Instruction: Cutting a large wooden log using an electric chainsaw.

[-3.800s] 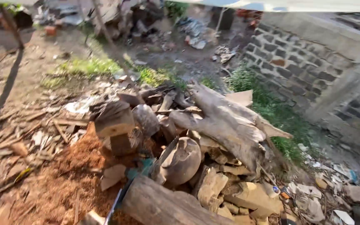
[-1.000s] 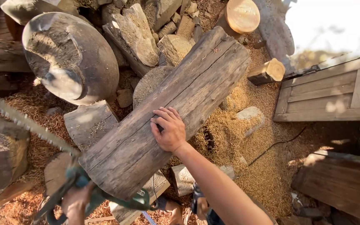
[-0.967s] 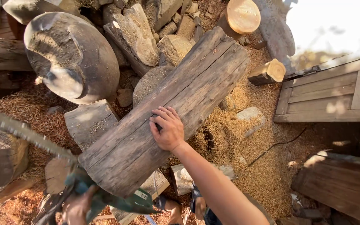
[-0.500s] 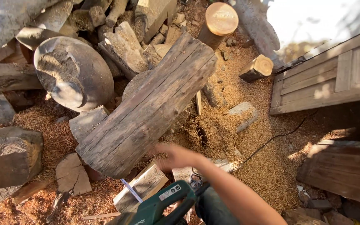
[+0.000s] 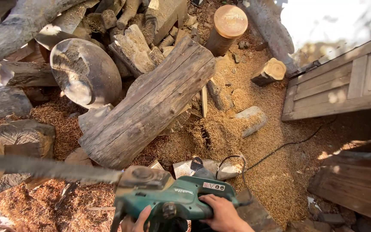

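2 hands (image 5: 226,212) gripped the green electric chainsaw (image 5: 172,199); the grey weathered squared log (image 5: 149,105) looked uncut, probably.

the saw (image 5: 172,199) in my hands is teal green with a grey, dusty blade (image 5: 44,168) and a black cord (image 5: 280,148). the big log (image 5: 149,105) is weathered grey-brown with long dark cracks. the sawdust (image 5: 237,129) is pale gold (redder at the left). the round stump (image 5: 230,20) shows an orange-pink face.
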